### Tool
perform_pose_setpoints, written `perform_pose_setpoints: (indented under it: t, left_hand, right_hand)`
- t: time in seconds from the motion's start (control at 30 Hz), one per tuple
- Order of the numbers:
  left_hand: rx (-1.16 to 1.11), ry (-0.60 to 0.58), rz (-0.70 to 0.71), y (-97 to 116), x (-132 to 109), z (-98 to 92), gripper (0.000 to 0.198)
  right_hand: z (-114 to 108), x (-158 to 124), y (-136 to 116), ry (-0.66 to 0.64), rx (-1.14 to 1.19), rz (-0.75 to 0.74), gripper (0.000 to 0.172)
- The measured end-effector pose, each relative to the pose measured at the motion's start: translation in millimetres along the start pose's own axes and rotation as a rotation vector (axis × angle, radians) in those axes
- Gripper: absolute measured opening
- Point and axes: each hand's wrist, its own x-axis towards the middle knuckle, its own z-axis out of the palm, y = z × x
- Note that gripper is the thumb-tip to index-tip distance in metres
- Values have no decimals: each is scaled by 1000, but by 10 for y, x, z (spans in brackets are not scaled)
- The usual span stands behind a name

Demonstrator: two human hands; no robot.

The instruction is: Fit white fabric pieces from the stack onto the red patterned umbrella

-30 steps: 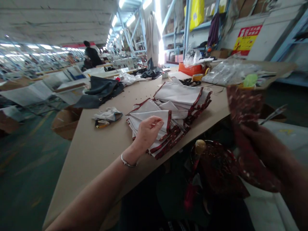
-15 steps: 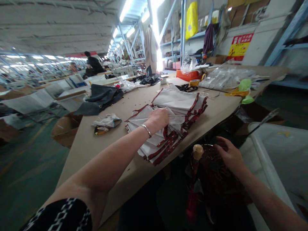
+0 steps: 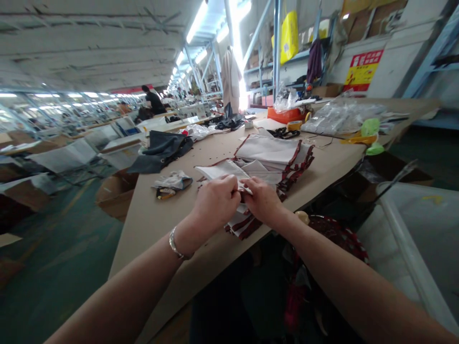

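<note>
A stack of white fabric pieces (image 3: 272,152) with dark red patterned trim lies on the brown table (image 3: 168,224). My left hand (image 3: 214,204) and my right hand (image 3: 263,201) meet over the near end of the stack. Both pinch the top white piece (image 3: 219,169), which is lifted off the pile toward the left. A silver bracelet sits on my left wrist. Below the table edge lies dark red patterned fabric (image 3: 337,234) beside my right forearm.
A small grey cloth bundle (image 3: 172,183) and a dark garment (image 3: 161,149) lie to the left. Clear plastic bags (image 3: 337,117), an orange tray (image 3: 287,114) and tape rolls stand at the back. A white bin (image 3: 412,229) is at the right. A person stands far off.
My right hand has let go of the red patterned fabric, come up from below the table and joined my left hand on the stack. The top white piece is now lifted.
</note>
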Motion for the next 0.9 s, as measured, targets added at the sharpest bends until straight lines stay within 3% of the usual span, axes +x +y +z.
perform_pose_setpoints:
  t: [0.13, 0.2, 0.3, 0.37, 0.43, 0.5, 0.57, 0.63, 0.67, 0.73, 0.8, 0.83, 0.9]
  left_hand:
    - [4, 103, 82, 8, -401, -83, 14]
    - [-18, 132, 76, 2, -601, -20, 16]
    - [-185, 117, -71, 39, -834, 187, 13]
    - [-456, 110, -238, 142, -926, 333, 9]
    - [-867, 103, -443, 322, -973, 443, 3]
    - [-1317, 68, -644, 546, -992, 525, 8]
    - [-1681, -23, -808, 761, -1006, 613, 19]
    - [-1859, -122, -940, 922, -1036, 734, 25]
    - [-1874, -166, -986, 979, -1062, 806, 26]
    - [-1792, -284, -1003, 1053, -1131, 951, 27]
    - [-1682, -501, -957, 1093, -1193, 1054, 27]
    - [-1661, -634, -931, 1104, -1208, 1078, 27]
    - [-1724, -829, -908, 1110, -1184, 1072, 28]
  right_hand:
    - [-155, -98, 70, -112, -229, 49, 33]
    - [-303, -238, 97, -56, -174, 91, 41]
    - [-490, -573, 84, 117, 57, 118, 48]
    - [-537, -867, 71, 156, 97, 36, 43]
    - [-499, -1186, 91, 98, 11, -29, 35]
    - [-392, -1497, 148, -33, -85, 26, 30]
    - [-259, -1766, 219, -176, -53, 187, 28]
    - [-157, -1966, 277, -250, 194, 404, 22]
    - [-130, -2034, 297, -226, 403, 533, 19]
    - [-126, -2111, 315, -45, 917, 815, 17]
    - [-170, -2139, 310, 174, 1368, 1059, 21]
    - [-200, -2151, 299, 222, 1520, 1145, 22]
    - [-269, -2197, 264, 127, 1687, 1211, 23]
